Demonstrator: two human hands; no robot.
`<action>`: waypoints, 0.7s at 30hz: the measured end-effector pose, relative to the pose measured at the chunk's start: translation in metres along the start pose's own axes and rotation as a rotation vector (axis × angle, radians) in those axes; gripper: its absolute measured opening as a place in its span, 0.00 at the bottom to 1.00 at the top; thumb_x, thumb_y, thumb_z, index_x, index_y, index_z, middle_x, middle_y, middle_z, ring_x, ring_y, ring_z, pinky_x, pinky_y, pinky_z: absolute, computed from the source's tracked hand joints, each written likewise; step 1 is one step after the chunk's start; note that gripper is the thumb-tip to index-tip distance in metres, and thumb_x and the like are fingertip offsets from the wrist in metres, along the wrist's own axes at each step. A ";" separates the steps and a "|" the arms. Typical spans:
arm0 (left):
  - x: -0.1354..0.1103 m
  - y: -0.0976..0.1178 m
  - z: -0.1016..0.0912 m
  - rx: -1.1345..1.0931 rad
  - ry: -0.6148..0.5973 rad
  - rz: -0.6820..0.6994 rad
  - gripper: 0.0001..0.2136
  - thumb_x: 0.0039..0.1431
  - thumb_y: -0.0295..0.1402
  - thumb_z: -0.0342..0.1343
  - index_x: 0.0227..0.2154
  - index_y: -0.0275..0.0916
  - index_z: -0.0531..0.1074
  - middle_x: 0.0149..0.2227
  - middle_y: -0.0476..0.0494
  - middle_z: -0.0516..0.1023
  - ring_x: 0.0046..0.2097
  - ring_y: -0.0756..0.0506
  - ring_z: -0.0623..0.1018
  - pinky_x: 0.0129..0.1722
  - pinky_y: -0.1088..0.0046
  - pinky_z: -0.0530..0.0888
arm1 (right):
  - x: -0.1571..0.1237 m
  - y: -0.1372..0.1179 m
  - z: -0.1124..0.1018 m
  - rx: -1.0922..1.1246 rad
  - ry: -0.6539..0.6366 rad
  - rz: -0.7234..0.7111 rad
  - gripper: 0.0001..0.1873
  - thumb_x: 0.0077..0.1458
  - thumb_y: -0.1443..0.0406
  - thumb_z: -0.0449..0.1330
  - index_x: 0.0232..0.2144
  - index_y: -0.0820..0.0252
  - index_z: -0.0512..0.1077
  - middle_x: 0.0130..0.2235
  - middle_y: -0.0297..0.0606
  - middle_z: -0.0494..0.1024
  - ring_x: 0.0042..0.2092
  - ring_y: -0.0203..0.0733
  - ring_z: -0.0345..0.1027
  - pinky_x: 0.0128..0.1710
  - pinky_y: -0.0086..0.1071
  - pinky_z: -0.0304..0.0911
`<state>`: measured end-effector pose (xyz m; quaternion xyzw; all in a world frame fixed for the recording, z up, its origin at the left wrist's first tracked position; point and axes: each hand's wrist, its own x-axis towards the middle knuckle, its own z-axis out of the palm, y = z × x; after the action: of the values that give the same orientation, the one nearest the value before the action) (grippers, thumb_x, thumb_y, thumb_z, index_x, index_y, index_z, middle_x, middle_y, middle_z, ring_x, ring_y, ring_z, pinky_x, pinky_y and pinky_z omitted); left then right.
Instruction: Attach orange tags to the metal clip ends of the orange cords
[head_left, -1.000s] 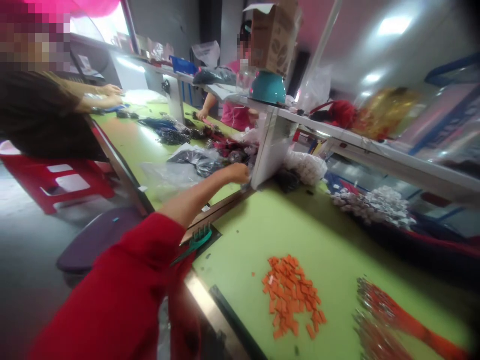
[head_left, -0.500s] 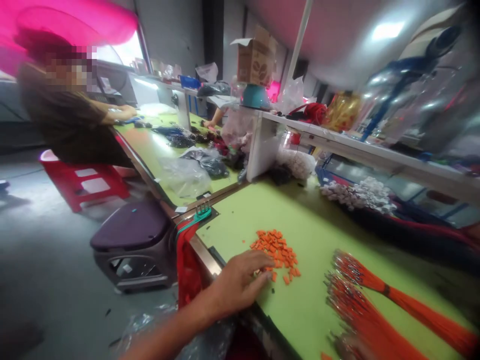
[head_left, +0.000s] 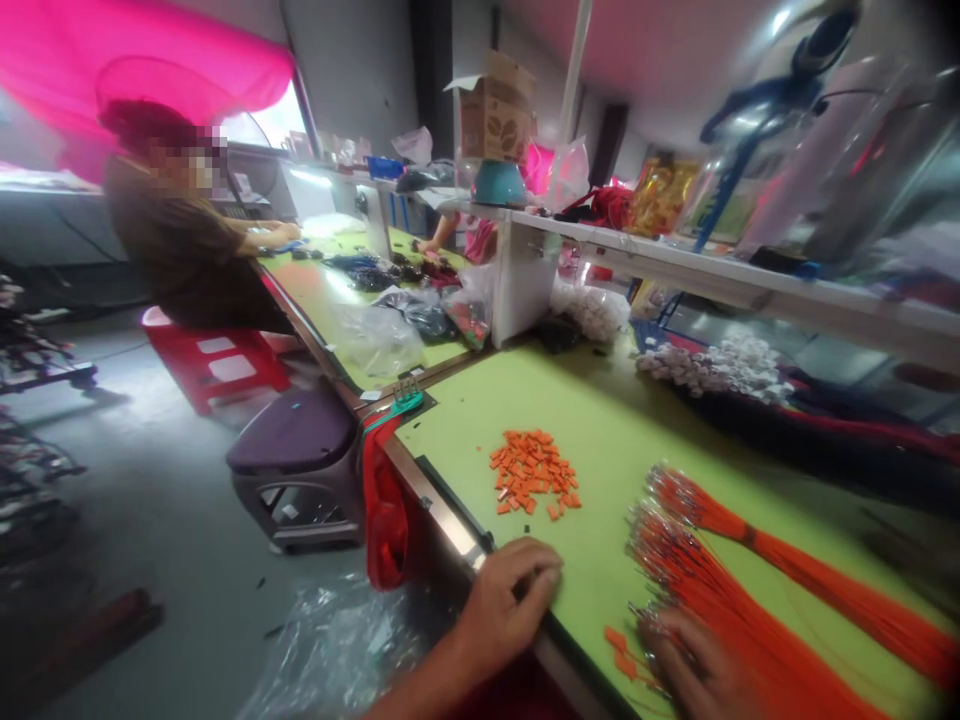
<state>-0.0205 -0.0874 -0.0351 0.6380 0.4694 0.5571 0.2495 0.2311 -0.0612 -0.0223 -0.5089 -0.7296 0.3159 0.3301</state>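
Note:
My left hand (head_left: 510,605) lies curled at the near edge of the green worktable (head_left: 637,430), just right of its metal rim. Its fingertips are a short way below a loose pile of small orange tabs (head_left: 532,472). My right hand (head_left: 694,665) is blurred over the tips of a long bundle of orange wires (head_left: 750,580) with metal ends. A few stray orange tabs (head_left: 619,650) lie just left of that hand. Whether either hand holds a tab is hidden.
A white shelf (head_left: 712,270) runs along the table's far side, above a mass of white parts (head_left: 712,365). A seated co-worker (head_left: 176,235) works at the farther table. A purple stool (head_left: 292,445), hanging red cloth (head_left: 386,510) and floor plastic (head_left: 330,650) lie left.
My left hand has moved from the far table to the orange pile, then back to the near edge. My right hand has come into view at the wire tips.

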 end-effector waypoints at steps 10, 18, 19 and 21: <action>-0.005 -0.011 -0.001 0.061 0.044 0.138 0.11 0.61 0.22 0.54 0.43 0.39 0.76 0.37 0.40 0.80 0.40 0.44 0.79 0.41 0.66 0.76 | -0.007 0.007 0.005 0.058 0.038 0.052 0.21 0.56 0.48 0.59 0.27 0.58 0.78 0.24 0.36 0.76 0.25 0.40 0.70 0.23 0.26 0.66; -0.004 -0.008 0.000 0.088 0.046 0.153 0.10 0.62 0.23 0.53 0.42 0.38 0.76 0.36 0.40 0.80 0.39 0.44 0.79 0.40 0.67 0.76 | -0.008 0.013 0.005 0.047 0.031 0.088 0.20 0.56 0.48 0.59 0.29 0.58 0.79 0.25 0.37 0.78 0.27 0.42 0.72 0.26 0.27 0.68; -0.004 -0.007 0.000 0.090 0.040 0.152 0.10 0.62 0.23 0.53 0.42 0.39 0.75 0.36 0.40 0.80 0.39 0.44 0.79 0.40 0.67 0.76 | -0.007 0.013 0.005 0.041 0.018 0.081 0.20 0.56 0.49 0.59 0.29 0.58 0.79 0.26 0.37 0.78 0.27 0.42 0.72 0.26 0.27 0.68; -0.004 -0.006 -0.001 0.105 0.022 0.144 0.10 0.62 0.23 0.52 0.42 0.39 0.75 0.37 0.39 0.81 0.39 0.44 0.80 0.40 0.66 0.77 | -0.005 0.011 0.003 0.023 -0.025 0.067 0.20 0.56 0.49 0.59 0.29 0.58 0.79 0.26 0.37 0.78 0.26 0.41 0.71 0.26 0.28 0.68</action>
<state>-0.0227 -0.0888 -0.0417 0.6763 0.4535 0.5551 0.1697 0.2363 -0.0636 -0.0337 -0.5255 -0.7124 0.3413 0.3161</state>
